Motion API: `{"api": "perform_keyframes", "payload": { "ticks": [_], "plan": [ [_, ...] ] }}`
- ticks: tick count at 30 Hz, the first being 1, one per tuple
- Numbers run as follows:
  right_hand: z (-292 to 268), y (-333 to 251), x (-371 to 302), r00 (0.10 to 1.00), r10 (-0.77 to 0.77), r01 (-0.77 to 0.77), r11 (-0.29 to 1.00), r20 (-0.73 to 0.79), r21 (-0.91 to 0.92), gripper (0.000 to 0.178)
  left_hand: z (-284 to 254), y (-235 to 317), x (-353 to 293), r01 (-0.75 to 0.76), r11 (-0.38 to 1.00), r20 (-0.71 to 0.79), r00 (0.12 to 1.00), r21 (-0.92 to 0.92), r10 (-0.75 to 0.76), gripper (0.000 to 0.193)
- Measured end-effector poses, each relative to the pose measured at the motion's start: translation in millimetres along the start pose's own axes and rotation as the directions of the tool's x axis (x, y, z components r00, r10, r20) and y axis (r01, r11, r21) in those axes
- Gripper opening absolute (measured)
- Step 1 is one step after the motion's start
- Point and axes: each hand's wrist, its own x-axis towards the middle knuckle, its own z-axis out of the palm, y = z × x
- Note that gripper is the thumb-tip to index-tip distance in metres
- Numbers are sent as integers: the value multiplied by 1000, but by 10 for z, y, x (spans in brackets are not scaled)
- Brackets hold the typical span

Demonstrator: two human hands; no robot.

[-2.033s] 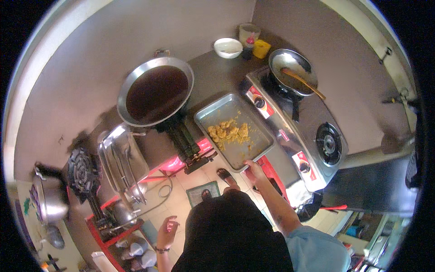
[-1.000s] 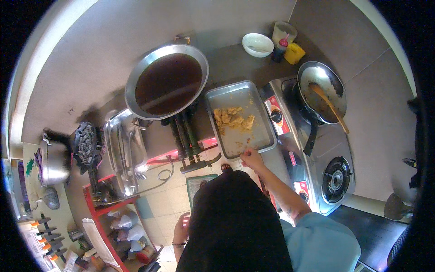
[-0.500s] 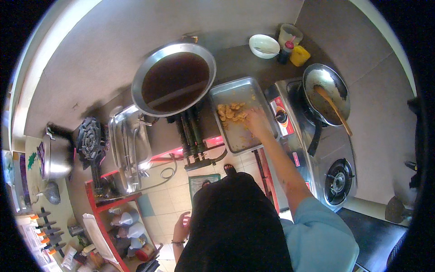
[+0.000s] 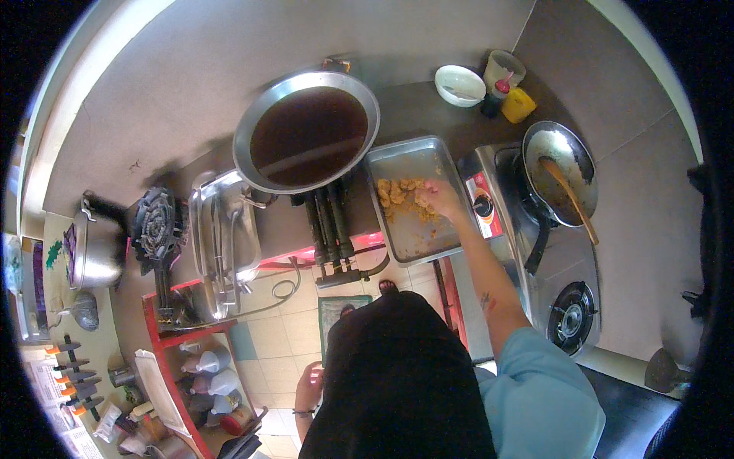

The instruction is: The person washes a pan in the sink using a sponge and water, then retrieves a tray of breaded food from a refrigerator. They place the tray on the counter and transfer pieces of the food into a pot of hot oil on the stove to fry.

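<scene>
My right hand point(image 4: 441, 197) reaches into a shallow metal tray point(image 4: 424, 251), its fingers closed at the right side of a pile of golden-brown fried food pieces point(image 4: 396, 193). What lies inside those fingers is hidden. Crumbs are scattered over the tray bottom around the hand. Low at my left side, beside the dark apron point(image 4: 397, 382), hangs my left hand point(image 4: 310, 382). Its fingers are loosely curled and apart, with nothing visible in them.
A wide pan of dark liquid point(image 4: 310, 138) stands left of the tray. On the right, a wok point(image 4: 569, 145) holds a wooden spatula point(image 4: 566, 187), near a gas burner point(image 4: 571, 317). A white bowl point(image 4: 459, 86) is at the back. Utensils lie in a metal tray point(image 4: 246, 229) at left.
My right hand has moved up slightly inside the tray, and its fingers have drawn together by the fried pieces. The view has shifted a little. My left hand stays low.
</scene>
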Motion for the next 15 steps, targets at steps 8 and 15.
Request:
{"api": "perform_keyframes", "payload": {
  "ticks": [8, 15],
  "plan": [
    [51, 79, -201, 941, -10, -38, 990, -338, -136, 27, -56, 123, 163, -1, 1000, 37, 999, -31, 2, 34],
    [161, 115, -1224, 937, 347, -349, 934, -42, -82, 19, -100, 233, 272, -91, 994, 34, 995, -54, 93, 29]
  ]
}}
